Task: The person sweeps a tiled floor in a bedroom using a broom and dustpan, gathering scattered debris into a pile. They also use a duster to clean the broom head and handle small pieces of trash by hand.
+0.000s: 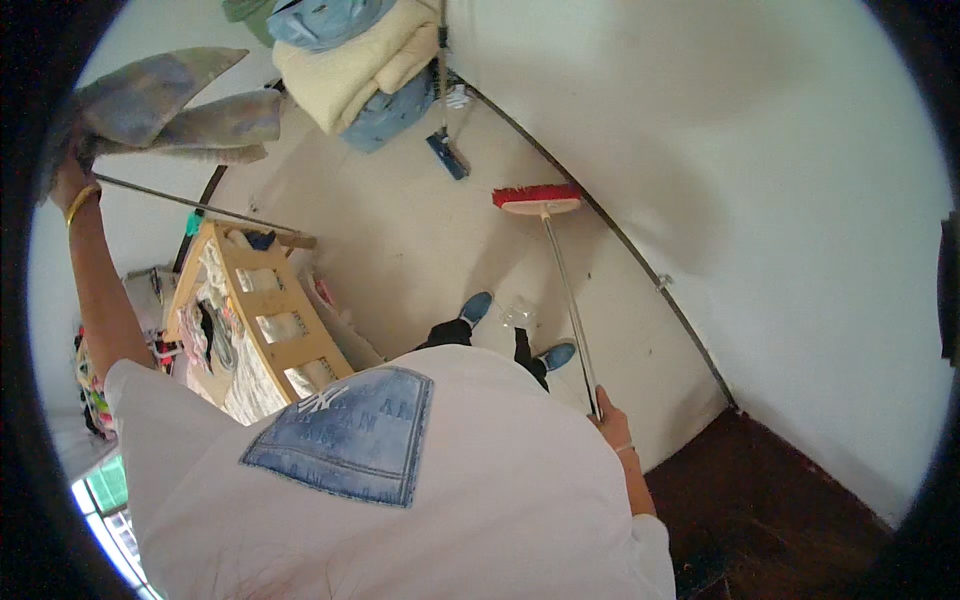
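Note:
My right hand is closed round the upper end of a broom's metal handle. The broom head, with red bristles on a pale block, rests on the floor close to the wall base. Out to the left, my raised left hand, with a yellow bracelet at the wrist, grips a bunched patterned cloth; the cloth and the dark rim of the view partly hide its fingers. A thin rod runs from beside this hand towards a wooden bed frame. On the floor between my shoes lies a clear plastic piece.
A slatted wooden bed frame with clothes and bedding stands at left. Folded cream bedding and blue bundles are piled in the far corner, beside a blue-headed floor brush. Dark flooring begins at lower right.

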`<move>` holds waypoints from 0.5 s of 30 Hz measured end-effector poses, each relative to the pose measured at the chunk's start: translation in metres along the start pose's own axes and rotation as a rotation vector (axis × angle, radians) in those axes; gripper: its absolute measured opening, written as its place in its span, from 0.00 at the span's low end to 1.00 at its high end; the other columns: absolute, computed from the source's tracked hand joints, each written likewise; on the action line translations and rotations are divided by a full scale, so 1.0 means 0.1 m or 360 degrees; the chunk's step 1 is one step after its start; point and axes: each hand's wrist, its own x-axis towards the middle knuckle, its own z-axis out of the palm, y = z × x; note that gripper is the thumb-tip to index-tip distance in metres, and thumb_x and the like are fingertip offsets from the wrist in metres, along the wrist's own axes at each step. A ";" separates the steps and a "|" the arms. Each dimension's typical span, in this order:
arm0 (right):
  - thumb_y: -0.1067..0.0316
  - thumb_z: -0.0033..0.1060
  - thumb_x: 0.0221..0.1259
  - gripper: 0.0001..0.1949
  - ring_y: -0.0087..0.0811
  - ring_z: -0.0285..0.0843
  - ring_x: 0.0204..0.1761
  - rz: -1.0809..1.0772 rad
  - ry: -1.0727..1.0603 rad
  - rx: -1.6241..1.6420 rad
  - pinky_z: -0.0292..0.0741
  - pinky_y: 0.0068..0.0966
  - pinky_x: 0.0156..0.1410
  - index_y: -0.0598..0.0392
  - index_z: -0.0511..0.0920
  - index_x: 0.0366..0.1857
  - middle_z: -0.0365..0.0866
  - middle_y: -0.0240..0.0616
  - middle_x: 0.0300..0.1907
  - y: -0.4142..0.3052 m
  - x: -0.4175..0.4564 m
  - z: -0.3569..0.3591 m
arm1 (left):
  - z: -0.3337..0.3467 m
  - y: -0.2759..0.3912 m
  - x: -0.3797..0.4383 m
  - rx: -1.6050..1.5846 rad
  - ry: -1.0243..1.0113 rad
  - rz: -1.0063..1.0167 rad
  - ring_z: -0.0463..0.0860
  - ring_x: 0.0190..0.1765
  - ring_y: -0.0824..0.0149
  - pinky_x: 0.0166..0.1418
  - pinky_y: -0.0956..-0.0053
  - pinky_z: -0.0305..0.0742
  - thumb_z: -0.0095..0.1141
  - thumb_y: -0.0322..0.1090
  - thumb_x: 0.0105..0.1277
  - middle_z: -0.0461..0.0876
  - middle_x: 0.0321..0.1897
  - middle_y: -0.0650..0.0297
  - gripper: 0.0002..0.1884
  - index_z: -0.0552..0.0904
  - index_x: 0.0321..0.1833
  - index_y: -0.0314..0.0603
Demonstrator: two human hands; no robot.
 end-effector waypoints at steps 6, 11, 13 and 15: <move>0.71 0.51 0.49 0.29 0.43 0.77 0.25 -0.0295 0.0132 -0.0430 0.74 0.31 0.33 0.52 0.61 0.60 0.76 0.57 0.33 -0.60 0.74 -0.05 | -0.68 -0.99 -0.66 -0.0008 0.0035 -0.0417 0.69 0.58 0.63 0.59 0.70 0.66 0.55 0.27 0.54 0.66 0.59 0.61 0.25 0.71 0.57 0.53; 0.71 0.51 0.49 0.30 0.33 0.73 0.18 -0.0346 0.0168 -0.0384 0.72 0.29 0.23 0.50 0.60 0.61 0.75 0.48 0.26 -0.88 1.71 0.02 | -0.80 -1.56 -1.14 0.0059 0.0037 -0.0573 0.69 0.57 0.64 0.57 0.71 0.68 0.55 0.25 0.53 0.65 0.61 0.62 0.26 0.71 0.57 0.55; 0.71 0.51 0.49 0.30 0.31 0.72 0.17 -0.0261 0.0149 -0.0323 0.70 0.28 0.21 0.48 0.60 0.61 0.75 0.44 0.24 -1.06 2.02 0.04 | -0.76 -1.70 -1.28 0.0602 -0.0007 -0.0444 0.69 0.57 0.66 0.58 0.71 0.68 0.54 0.25 0.55 0.65 0.61 0.62 0.26 0.70 0.58 0.56; 0.70 0.51 0.50 0.30 0.30 0.71 0.17 -0.0046 0.0082 -0.0134 0.70 0.27 0.20 0.46 0.59 0.62 0.74 0.42 0.22 -1.16 2.09 0.15 | -0.72 -1.77 -1.31 0.0189 0.0140 -0.0718 0.68 0.58 0.67 0.59 0.71 0.68 0.51 0.27 0.57 0.64 0.61 0.63 0.25 0.68 0.59 0.56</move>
